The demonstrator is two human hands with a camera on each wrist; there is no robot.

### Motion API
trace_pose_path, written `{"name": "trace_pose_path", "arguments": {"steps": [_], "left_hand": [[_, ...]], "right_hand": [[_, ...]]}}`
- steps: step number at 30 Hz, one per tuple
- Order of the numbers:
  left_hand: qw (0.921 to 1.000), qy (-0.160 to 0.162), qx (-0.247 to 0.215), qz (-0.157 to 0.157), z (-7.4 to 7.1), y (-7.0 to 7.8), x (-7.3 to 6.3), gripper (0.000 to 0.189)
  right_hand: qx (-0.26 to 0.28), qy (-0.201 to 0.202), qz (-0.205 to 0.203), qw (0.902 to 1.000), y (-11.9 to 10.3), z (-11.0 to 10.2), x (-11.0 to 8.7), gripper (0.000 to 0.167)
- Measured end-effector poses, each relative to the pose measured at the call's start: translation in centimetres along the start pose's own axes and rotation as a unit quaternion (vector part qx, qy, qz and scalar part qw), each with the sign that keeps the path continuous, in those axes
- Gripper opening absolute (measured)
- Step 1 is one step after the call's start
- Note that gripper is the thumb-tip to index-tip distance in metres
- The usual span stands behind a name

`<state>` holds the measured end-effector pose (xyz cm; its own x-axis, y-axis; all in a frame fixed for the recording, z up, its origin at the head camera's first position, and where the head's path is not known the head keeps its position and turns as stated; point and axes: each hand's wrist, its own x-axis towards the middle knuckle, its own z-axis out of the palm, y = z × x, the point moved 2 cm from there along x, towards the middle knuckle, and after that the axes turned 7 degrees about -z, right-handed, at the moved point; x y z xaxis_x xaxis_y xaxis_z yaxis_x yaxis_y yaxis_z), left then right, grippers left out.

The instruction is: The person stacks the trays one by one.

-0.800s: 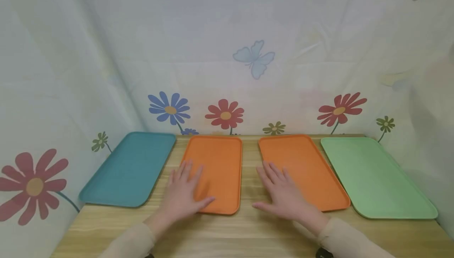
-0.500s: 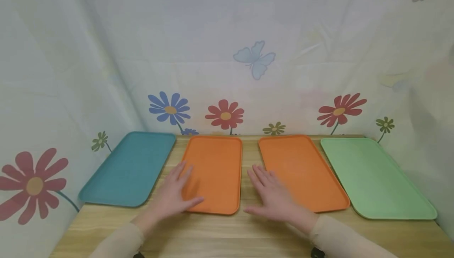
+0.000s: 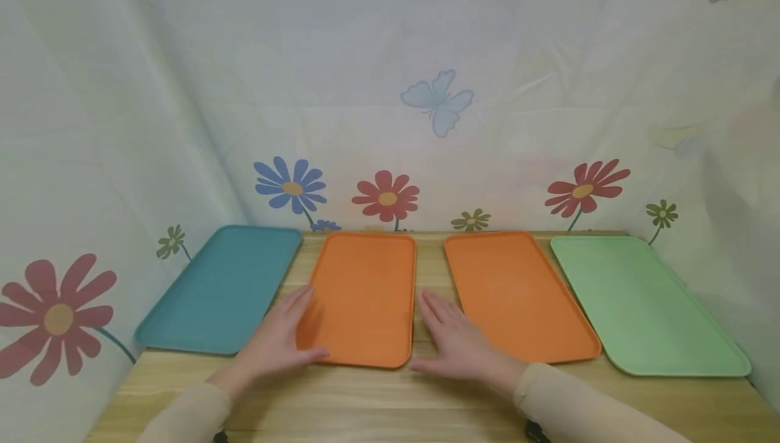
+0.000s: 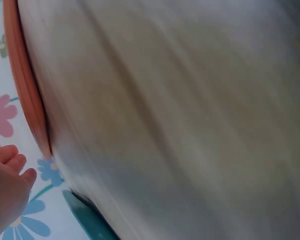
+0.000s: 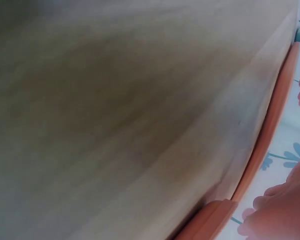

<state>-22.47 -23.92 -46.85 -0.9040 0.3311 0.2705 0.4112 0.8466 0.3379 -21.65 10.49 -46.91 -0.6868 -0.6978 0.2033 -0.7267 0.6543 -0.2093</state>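
In the head view, two orange trays lie side by side: the left orange tray (image 3: 365, 294) and the right orange tray (image 3: 518, 294). My left hand (image 3: 277, 341) is at the left tray's near left side, fingers extended along its left edge and thumb apart near its front corner. Between the two trays is my right hand (image 3: 460, 345), fingers extended and thumb spread toward the left tray's front right corner. It overlaps the right tray's near left part. Both hands hold nothing. The wrist views catch part of the left hand (image 4: 10, 190) and of the right hand (image 5: 285, 210).
A blue-teal tray (image 3: 222, 290) lies at the far left and a light green tray (image 3: 648, 307) at the far right. All trays sit on a wooden table (image 3: 365, 409). Behind stands a white curtain (image 3: 341, 77) printed with flowers and a butterfly.
Both hands have moved left and slightly toward the body. My left hand has slid off the left orange tray to its left edge; my right hand has shifted toward that tray's right edge.
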Motion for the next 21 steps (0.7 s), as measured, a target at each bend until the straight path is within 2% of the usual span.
{"name": "trace_pose_path", "arguments": {"steps": [9,15,21], "left_hand": [[0.9996,-0.025,-0.010,-0.008,-0.1,-1.2,-0.4,0.122],[0.9979,-0.054,-0.021,-0.030,0.0,-1.9,-0.4,0.125],[0.9971,-0.067,-0.027,-0.022,0.2,-2.6,-0.4,0.125]], "right_hand": [[0.037,-0.042,0.016,0.9983,-0.1,1.0,0.5,0.114],[0.044,-0.064,0.029,0.9966,-0.2,1.5,0.9,0.115],[0.057,-0.072,0.031,0.9953,-0.4,1.4,1.1,0.113]]}}
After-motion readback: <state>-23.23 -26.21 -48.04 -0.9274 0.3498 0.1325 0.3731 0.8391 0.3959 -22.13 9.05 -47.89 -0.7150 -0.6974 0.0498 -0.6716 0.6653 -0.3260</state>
